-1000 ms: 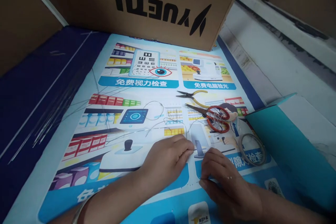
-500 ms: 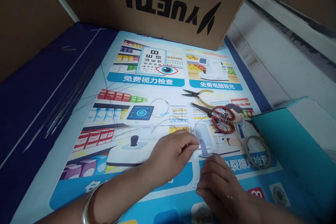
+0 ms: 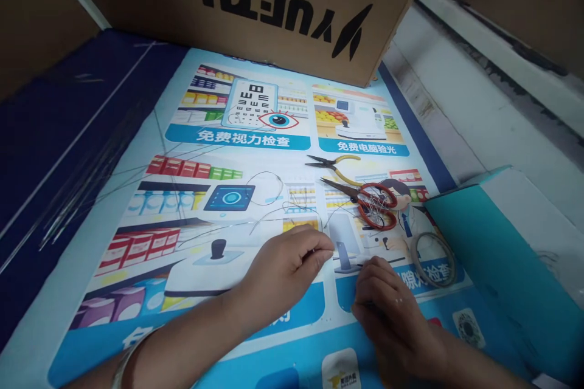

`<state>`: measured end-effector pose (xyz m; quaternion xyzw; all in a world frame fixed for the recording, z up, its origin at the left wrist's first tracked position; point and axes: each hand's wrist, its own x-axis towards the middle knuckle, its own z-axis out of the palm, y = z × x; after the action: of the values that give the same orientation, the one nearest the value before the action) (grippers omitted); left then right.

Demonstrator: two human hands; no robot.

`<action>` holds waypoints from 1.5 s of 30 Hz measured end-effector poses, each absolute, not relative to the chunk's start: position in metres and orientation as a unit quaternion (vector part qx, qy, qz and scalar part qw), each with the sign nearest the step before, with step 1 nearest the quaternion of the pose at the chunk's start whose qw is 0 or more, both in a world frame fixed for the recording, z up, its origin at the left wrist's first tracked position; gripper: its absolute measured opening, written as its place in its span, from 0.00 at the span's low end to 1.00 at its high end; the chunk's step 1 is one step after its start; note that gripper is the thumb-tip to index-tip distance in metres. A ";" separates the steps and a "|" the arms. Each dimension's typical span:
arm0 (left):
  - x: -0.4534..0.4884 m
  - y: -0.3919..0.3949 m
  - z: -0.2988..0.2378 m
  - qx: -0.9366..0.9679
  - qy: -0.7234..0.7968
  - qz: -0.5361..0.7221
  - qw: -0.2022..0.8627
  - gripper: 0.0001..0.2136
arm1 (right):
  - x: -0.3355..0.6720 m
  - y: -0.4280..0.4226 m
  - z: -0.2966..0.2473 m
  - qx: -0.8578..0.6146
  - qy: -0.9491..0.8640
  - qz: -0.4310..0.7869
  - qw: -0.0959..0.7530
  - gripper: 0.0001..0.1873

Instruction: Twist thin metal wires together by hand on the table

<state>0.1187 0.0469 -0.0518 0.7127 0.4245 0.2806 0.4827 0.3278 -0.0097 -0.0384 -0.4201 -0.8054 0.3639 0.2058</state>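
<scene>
My left hand [image 3: 292, 264] is closed in a pinch, thumb against forefinger, over the printed sheet. A thin metal wire [image 3: 269, 214] curves across the sheet just beyond it and runs down to its fingertips. To the right and a little nearer, my right hand [image 3: 395, 313] is closed with its fingers curled; what they grip is hidden. Ahead of the hands lie red-handled scissors [image 3: 381, 206], with a tangle of fine wire in their handle loops. Touching distance behind them are yellow-handled pliers [image 3: 335, 164]. A coil of wire [image 3: 432, 259] rests right of my right hand.
Several long straight wires [image 3: 86, 188] lie on the dark blue left part of the table. A large cardboard box [image 3: 150, 6] stands across the back. At right is a teal and white box [image 3: 493, 255]. The printed sheet [image 3: 314, 164] covers the middle.
My right hand has moved right, away from my left hand, so the gap between them is wider. The left hand keeps its pinch. The whole view has shifted slightly.
</scene>
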 end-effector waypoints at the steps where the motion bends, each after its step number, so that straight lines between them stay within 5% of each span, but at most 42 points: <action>1: 0.119 0.047 -0.052 0.712 0.425 0.279 0.484 0.07 | 0.328 -0.010 -0.039 -0.425 -0.803 0.362 0.206 0.07; 30: 0.120 0.046 -0.049 0.701 0.428 0.280 0.497 0.07 | 0.325 -0.012 -0.039 -0.429 -0.827 0.326 0.160 0.05; 45: 0.112 0.051 -0.052 0.426 0.526 0.522 0.519 0.07 | 0.328 -0.003 -0.037 -0.440 -0.749 0.415 0.270 0.05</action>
<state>0.1122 0.0506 -0.0518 0.4259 0.5260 0.5218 0.5193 0.3283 -0.0025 -0.0371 -0.4404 -0.7490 0.4147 0.2702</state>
